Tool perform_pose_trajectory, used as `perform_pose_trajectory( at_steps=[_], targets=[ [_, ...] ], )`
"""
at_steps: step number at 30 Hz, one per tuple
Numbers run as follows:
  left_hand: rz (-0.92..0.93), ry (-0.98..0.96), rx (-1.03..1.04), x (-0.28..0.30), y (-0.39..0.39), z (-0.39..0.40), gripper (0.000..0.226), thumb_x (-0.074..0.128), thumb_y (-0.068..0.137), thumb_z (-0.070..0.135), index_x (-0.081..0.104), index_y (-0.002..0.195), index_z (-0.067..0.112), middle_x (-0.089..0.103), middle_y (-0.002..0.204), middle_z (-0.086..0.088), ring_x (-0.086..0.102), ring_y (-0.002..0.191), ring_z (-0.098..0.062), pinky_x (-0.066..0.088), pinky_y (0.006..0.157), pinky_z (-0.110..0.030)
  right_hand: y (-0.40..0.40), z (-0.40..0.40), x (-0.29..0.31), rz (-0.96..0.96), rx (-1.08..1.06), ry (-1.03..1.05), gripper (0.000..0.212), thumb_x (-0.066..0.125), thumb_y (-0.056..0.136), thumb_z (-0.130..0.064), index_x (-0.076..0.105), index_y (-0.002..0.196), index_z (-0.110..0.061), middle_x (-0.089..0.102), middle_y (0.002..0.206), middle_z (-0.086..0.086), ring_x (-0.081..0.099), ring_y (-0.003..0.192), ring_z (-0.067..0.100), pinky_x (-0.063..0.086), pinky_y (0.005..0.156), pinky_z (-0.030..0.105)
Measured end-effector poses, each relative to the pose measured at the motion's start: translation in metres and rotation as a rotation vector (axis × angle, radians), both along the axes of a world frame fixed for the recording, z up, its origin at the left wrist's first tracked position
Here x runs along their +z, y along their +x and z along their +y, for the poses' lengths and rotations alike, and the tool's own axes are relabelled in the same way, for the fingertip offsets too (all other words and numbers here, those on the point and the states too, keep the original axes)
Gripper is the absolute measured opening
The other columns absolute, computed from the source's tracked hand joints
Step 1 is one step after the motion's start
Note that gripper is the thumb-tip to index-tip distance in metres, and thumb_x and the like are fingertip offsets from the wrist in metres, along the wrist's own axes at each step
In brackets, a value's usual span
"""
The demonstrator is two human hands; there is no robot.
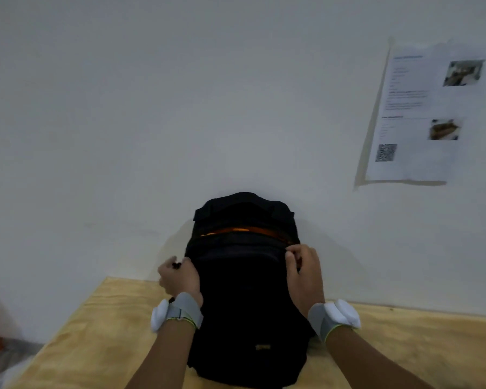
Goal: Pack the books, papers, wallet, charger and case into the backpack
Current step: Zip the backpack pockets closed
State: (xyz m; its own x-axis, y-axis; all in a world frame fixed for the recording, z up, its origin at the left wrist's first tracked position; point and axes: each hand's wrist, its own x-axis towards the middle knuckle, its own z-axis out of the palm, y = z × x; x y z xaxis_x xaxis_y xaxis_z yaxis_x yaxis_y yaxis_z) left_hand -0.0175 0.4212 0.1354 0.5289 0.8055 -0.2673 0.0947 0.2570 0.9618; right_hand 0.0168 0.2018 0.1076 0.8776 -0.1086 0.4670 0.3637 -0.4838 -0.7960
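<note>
A black fabric backpack with an orange lining strip is seen on a pale yellow plywood table; grey-and-white wristbands are worn.

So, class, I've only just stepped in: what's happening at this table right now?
A person stands a black backpack upright on a wooden table, against a white wall. The left hand pinches something small and dark at the bag's left side, possibly a zip pull, and the right hand grips the upper right edge. An orange strip shows near the top. No books, papers, wallet, charger or case are in view. A printed sheet hangs on the wall.
</note>
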Motion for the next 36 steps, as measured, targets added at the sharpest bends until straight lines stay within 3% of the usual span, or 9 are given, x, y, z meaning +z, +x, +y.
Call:
perform_pose_trajectory(
  at_steps=[3, 6, 10, 13, 17, 23, 26, 30, 36],
  targets=[
    [-0.080, 0.478, -0.003, 0.033, -0.003, -0.016, 0.034, 0.055, 0.087, 0.011, 0.053, 0.119, 0.020, 0.045, 0.134, -0.009, 0.040, 0.124, -0.034, 0.037, 0.101, -0.048, 0.000, -0.010, -0.028, 0.332, -0.056, 0.154, 0.020, 0.047, 0.092, -0.006, 0.053, 0.107, -0.018, 0.060, 0.104, 0.007, 0.059, 0.097, 0.027, 0.045, 0.081, 0.031],
    [-0.251, 0.983, -0.289, 0.048, 0.003, -0.050, 0.027, 0.057, 0.085, 0.010, 0.060, 0.107, 0.025, 0.055, 0.117, 0.003, 0.044, 0.118, -0.021, 0.034, 0.100, -0.035, 0.000, -0.012, -0.047, 0.565, 0.006, 0.158, 0.026, 0.050, 0.091, -0.007, 0.054, 0.116, -0.015, 0.067, 0.111, 0.012, 0.062, 0.104, 0.030, 0.049, 0.091, 0.035],
    [-0.180, 1.430, -0.737, 0.039, 0.026, -0.097, 0.027, 0.054, 0.088, 0.021, 0.059, 0.113, 0.030, 0.058, 0.119, 0.011, 0.047, 0.122, -0.010, 0.023, 0.117, -0.036, 0.011, -0.016, -0.049, 0.652, 0.003, 0.119, 0.028, 0.060, 0.092, -0.018, 0.059, 0.118, -0.010, 0.067, 0.116, 0.011, 0.061, 0.113, 0.030, 0.045, 0.093, 0.031],
    [-0.040, 1.624, -0.849, 0.024, 0.045, -0.111, 0.029, 0.050, 0.089, 0.031, 0.054, 0.118, 0.037, 0.054, 0.122, 0.012, 0.046, 0.123, -0.011, 0.016, 0.119, -0.036, 0.023, -0.025, -0.042, 0.602, -0.057, 0.070, 0.022, 0.054, 0.095, -0.020, 0.068, 0.102, -0.005, 0.071, 0.105, 0.015, 0.065, 0.101, 0.030, 0.047, 0.085, 0.031],
    [0.112, 1.896, -0.858, 0.012, 0.065, -0.114, 0.030, 0.053, 0.086, 0.043, 0.055, 0.116, 0.040, 0.050, 0.121, 0.007, 0.045, 0.117, -0.020, 0.023, 0.107, -0.040, 0.037, -0.045, -0.010, 0.537, 0.046, 0.425, 0.024, 0.047, 0.097, -0.014, 0.066, 0.084, -0.008, 0.061, 0.075, 0.010, 0.057, 0.078, 0.026, 0.046, 0.068, 0.033],
    [0.247, 1.891, -0.936, 0.008, 0.090, -0.129, 0.028, 0.058, 0.082, 0.040, 0.052, 0.108, 0.032, 0.048, 0.114, 0.001, 0.052, 0.105, -0.022, 0.034, 0.094, -0.040, 0.048, -0.050, -0.017, 0.558, 0.273, 0.260, 0.010, 0.059, 0.089, -0.009, 0.061, 0.093, -0.018, 0.065, 0.083, 0.007, 0.056, 0.068, 0.020, 0.049, 0.061, 0.031],
    [0.228, 1.753, -0.961, 0.012, 0.093, -0.129, 0.017, 0.054, 0.084, 0.036, 0.055, 0.100, 0.029, 0.063, 0.101, 0.003, 0.062, 0.091, -0.020, 0.043, 0.087, -0.036, 0.045, -0.034, -0.036, 0.507, 0.297, 0.179, 0.027, 0.065, 0.084, -0.008, 0.052, 0.106, -0.016, 0.067, 0.103, 0.011, 0.063, 0.091, 0.028, 0.053, 0.084, 0.041],
    [0.259, 1.569, -1.085, 0.014, 0.092, -0.125, 0.010, 0.053, 0.084, 0.028, 0.058, 0.093, 0.031, 0.070, 0.092, 0.008, 0.064, 0.086, -0.018, 0.042, 0.083, -0.031, 0.048, -0.023, -0.044, 0.437, 0.212, 0.059, 0.030, 0.056, 0.083, -0.008, 0.045, 0.108, -0.021, 0.064, 0.098, 0.002, 0.059, 0.087, 0.023, 0.045, 0.076, 0.030],
    [0.353, 1.318, -1.165, 0.020, 0.101, -0.120, 0.015, 0.056, 0.080, 0.032, 0.047, 0.092, 0.032, 0.068, 0.095, 0.006, 0.063, 0.089, -0.019, 0.051, 0.084, -0.036, 0.048, -0.030, -0.051, 0.263, 0.232, -0.104, 0.053, 0.050, 0.082, -0.007, 0.044, 0.129, -0.029, 0.059, 0.101, 0.001, 0.056, 0.089, 0.021, 0.047, 0.082, 0.035]
  ],
)
